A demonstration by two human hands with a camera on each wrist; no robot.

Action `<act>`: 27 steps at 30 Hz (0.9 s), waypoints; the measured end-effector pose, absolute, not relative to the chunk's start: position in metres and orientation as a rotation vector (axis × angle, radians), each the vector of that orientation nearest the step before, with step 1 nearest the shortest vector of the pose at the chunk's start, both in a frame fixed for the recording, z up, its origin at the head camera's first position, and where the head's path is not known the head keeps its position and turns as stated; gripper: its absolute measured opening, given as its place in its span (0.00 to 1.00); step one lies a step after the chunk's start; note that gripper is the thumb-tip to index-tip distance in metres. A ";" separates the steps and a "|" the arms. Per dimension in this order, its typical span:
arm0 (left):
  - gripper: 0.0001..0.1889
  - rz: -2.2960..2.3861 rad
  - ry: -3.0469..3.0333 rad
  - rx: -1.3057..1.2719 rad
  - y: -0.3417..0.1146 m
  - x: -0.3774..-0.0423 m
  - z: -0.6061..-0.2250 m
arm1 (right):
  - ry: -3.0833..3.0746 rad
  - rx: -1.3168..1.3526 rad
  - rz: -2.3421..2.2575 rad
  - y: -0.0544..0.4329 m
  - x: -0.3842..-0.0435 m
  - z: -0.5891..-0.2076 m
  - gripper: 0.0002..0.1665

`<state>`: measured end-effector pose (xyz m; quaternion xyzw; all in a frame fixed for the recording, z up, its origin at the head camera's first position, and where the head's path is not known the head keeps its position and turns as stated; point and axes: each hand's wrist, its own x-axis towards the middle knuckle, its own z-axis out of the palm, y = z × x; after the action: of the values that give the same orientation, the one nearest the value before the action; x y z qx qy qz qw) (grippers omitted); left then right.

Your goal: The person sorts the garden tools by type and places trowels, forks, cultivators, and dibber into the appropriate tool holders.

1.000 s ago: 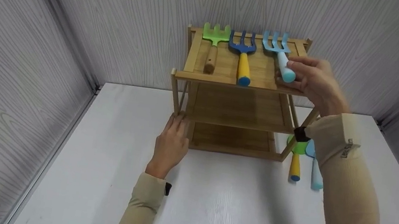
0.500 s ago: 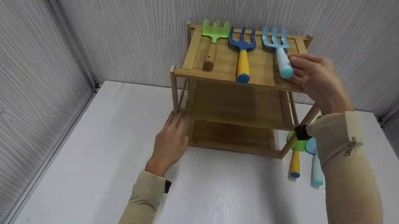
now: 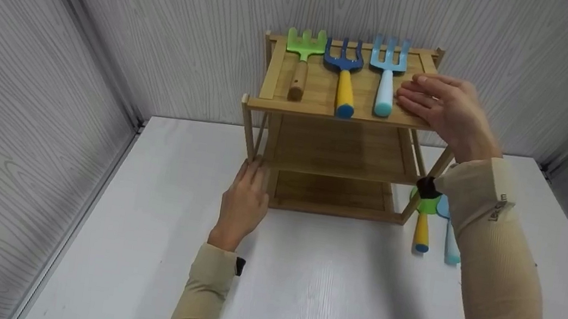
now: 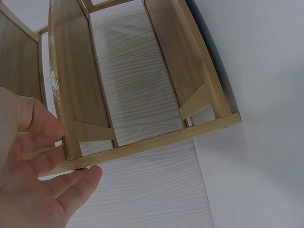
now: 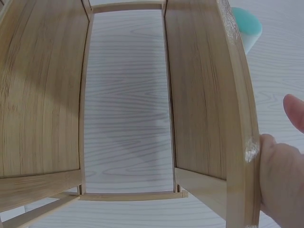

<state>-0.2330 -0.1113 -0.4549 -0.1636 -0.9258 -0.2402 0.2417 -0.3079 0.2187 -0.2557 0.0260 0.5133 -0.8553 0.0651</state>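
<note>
A three-tier wooden rack (image 3: pixel 340 148) stands against the back wall. Across its top lie three hand forks: a green one (image 3: pixel 299 76) with a wooden handle, a dark blue one (image 3: pixel 346 88) with a yellow handle, and a light blue one (image 3: pixel 385 93). My right hand (image 3: pixel 444 106), fingers extended, rests on the top shelf just right of the light blue fork, apart from its handle. Low on the rack's left side, my left hand (image 3: pixel 244 201) holds the frame; the left wrist view shows its thumb and fingers (image 4: pixel 78 187) on either side of the wood.
Right of the rack, partly behind the right sleeve, a green trowel (image 3: pixel 422 232) with a yellow handle and a light blue trowel (image 3: pixel 451 245) lie on the white table (image 3: pixel 310 295). Grey wood-patterned panels (image 3: pixel 196 32) enclose the back and sides.
The light blue fork's handle has swung left, so the fork now points more straight back. My right hand has let go of it and straightened its fingers. My left hand stays put.
</note>
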 end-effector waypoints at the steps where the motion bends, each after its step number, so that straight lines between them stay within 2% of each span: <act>1: 0.27 -0.659 -2.525 -0.449 -0.111 -0.233 -0.456 | 1.550 0.076 -2.580 0.219 -0.308 -0.256 0.31; 14: 0.28 -0.663 -2.520 -0.443 -0.114 -0.231 -0.459 | 1.551 0.057 -2.565 0.217 -0.308 -0.262 0.30; 20: 0.25 -0.686 -2.537 -0.436 -0.115 -0.231 -0.456 | 1.578 0.011 -2.560 0.217 -0.308 -0.261 0.31; 27: 0.26 -0.633 -2.510 -0.455 -0.111 -0.233 -0.454 | 1.635 0.017 -2.520 0.219 -0.304 -0.252 0.25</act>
<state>-0.2326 -0.1114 -0.4537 -0.1675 -0.9237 -0.2328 0.2541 -0.3042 0.2192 -0.2517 0.0058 0.5430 -0.8369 0.0689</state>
